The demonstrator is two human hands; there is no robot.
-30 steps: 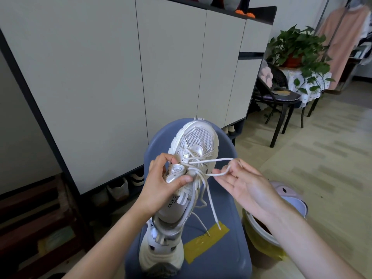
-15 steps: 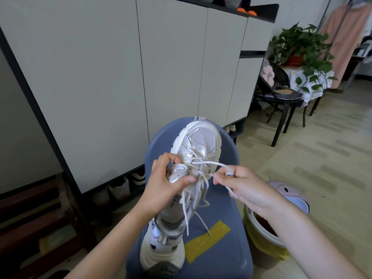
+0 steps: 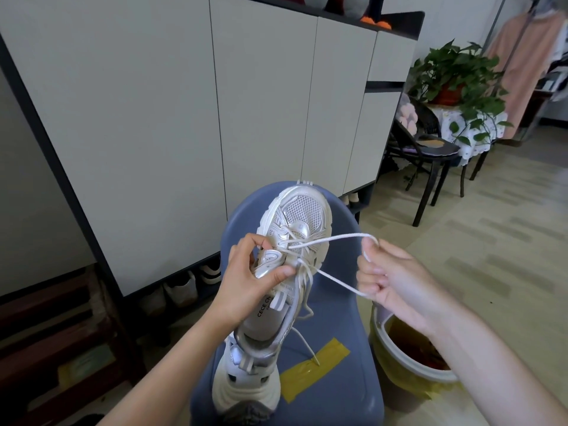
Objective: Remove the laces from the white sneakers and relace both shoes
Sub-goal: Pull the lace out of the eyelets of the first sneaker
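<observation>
White lace (image 3: 333, 238) ran in a loop from the shoe (image 3: 285, 256) to the right hand (image 3: 396, 284), pinched tight. Left hand (image 3: 249, 284) gripped the shoe over a blue chair (image 3: 338, 318).

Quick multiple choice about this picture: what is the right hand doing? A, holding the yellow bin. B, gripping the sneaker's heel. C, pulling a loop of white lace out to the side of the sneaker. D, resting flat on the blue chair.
C: the right hand grips a loop of white lace drawn sideways from the sneaker, which the left hand holds by its tongue area above the blue chair.
</observation>
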